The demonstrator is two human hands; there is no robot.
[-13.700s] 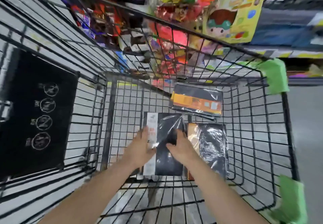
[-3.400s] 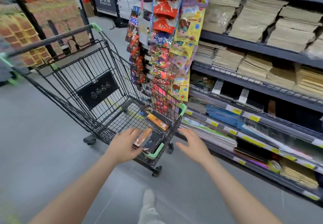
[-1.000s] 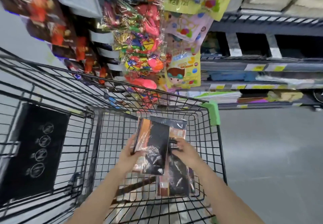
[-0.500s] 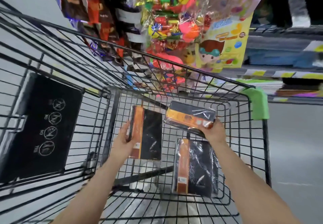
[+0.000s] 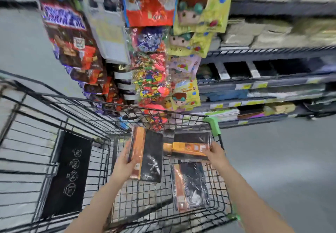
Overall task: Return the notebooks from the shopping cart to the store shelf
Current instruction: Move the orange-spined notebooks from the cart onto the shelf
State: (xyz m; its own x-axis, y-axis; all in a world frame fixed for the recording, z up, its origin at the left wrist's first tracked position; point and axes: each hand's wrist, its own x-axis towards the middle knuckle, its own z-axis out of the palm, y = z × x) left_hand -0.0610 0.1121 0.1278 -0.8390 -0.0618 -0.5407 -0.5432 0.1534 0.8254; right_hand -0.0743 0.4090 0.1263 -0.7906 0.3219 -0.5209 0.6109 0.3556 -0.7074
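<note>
Setting: store aisle, grey floor (image 5: 272,169); dark metal store shelf (image 5: 269,83) at right with yellow price tags and stacked paper goods; hanging strips of sweet packets (image 5: 151,72) beside it. The frame is motion-blurred, so the titles cannot be read.

Carrier: black wire shopping cart (image 5: 76,116) with green corner guards, standing just beside the shelf.

Item 1: black-and-orange shrink-wrapped notebook (image 5: 148,157), upright above the cart floor, left hand (image 5: 125,161) closed on its orange spine edge.

Item 2: similar wrapped notebook (image 5: 190,148), lying crosswise, right hand (image 5: 215,153) clenched on its right end.

Item 3: third wrapped notebook (image 5: 190,183), flat on the cart floor, untouched.

Handling, judged: slick wrap, so firm grip on each; lift both clear of the cart rim before turning right to the shelf; slide them in flat, one at a time.
</note>
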